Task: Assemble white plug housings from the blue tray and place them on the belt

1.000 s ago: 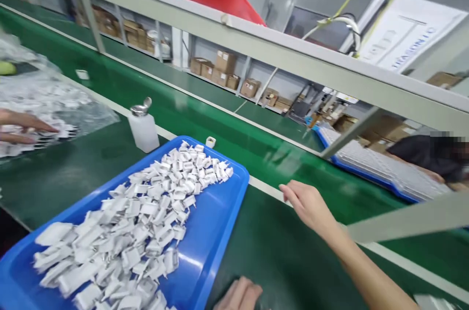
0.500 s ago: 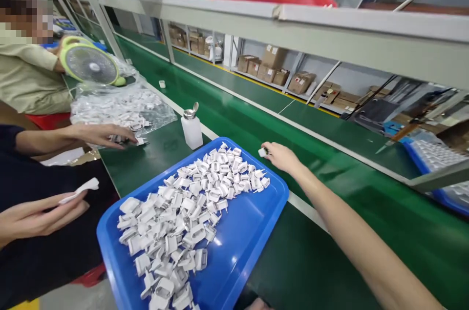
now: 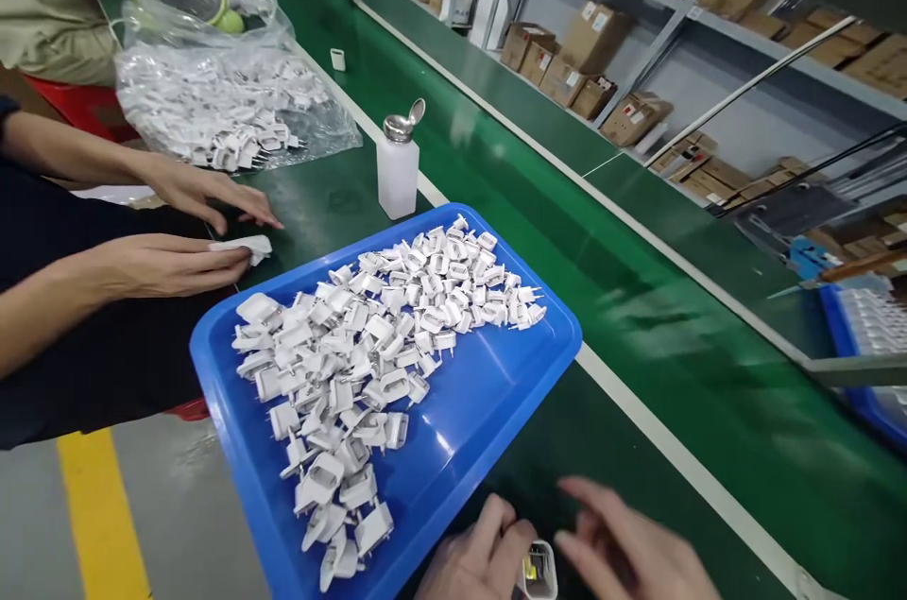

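1. my left hand sits at the bottom edge of the view, its fingers curled toward a small plug housing and touching it. the frame cuts off the underside, so i cannot tell whether it is clenched on the piece.
2. my right hand is blurred, with its fingers spread and released, just beside the housing at 3 o'clock from my left hand. it grasps nothing i can see.
3. the housing is white with a yellow patch showing in it, and stands at the lower edge, over the green belt.
4. the step in hand reads as both hands meeting on this one piece. as i judge it, the next move calls for my right fingers to close in and steady it.
5. the blue tray lies at 11 o'clock from my hands, heaped with pronged white plugs. beyond it at 11 o'clock stands a dispenser bottle.
6. at 10 o'clock, a co-worker's upper hand rests on the belt by a plastic bag of plugs, and their lower hand holds a white scrap.
7. cardboard boxes stand on shelving at 1 o'clock.
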`<state>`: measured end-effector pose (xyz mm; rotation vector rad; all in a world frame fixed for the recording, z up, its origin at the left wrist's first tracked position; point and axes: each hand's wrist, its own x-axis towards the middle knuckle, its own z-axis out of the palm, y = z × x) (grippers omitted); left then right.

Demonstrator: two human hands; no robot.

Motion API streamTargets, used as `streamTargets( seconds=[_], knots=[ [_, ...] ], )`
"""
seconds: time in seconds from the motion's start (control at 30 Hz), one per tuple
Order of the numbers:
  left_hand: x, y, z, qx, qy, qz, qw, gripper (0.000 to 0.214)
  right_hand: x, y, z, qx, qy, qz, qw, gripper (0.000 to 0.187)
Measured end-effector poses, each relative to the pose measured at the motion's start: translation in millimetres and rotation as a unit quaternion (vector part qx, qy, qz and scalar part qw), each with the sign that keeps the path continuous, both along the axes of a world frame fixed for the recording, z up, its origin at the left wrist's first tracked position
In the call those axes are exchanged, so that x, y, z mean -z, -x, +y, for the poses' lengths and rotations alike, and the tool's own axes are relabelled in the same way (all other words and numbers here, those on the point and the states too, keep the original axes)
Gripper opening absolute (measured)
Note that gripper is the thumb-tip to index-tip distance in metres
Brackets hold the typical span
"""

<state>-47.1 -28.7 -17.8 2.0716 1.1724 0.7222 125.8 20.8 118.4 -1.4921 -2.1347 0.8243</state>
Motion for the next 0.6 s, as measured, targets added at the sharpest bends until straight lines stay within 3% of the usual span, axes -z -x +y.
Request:
streamTargets(
  seconds=[0.07,0.13,0.27,0.37,0.5,0.6],
  knots=[
    [-6.8,4,4,0.023,-0.001,0.001,1.0,0.049,-15.9,18,29,0.043,-0.049,-0.025,0.998,0.017],
    [-12.7,6,6,0.024,0.0,0.007,1.0,0.05,-19.1,45,61,0.03,-0.055,-0.051,0.997,0.017],
    [-16.4,4,4,-0.004,-0.032,-0.006,0.999,0.046,10.5,105,113,-0.025,-0.04,-0.226,0.973,0.018],
    [-19.8,6,4,-0.011,-0.047,-0.015,0.999,0.048,30.0,129,132,-0.034,-0.04,-0.255,0.965,0.015],
    [-37.2,13,6,0.008,-0.01,-0.019,1.0,0.051,28.0,114,126,-0.044,-0.046,-0.214,0.975,0.013],
    [-48.7,17,8,0.009,0.022,-0.02,1.0,0.045,14.3,78,97,-0.024,-0.055,-0.125,0.99,0.014]
  ],
)
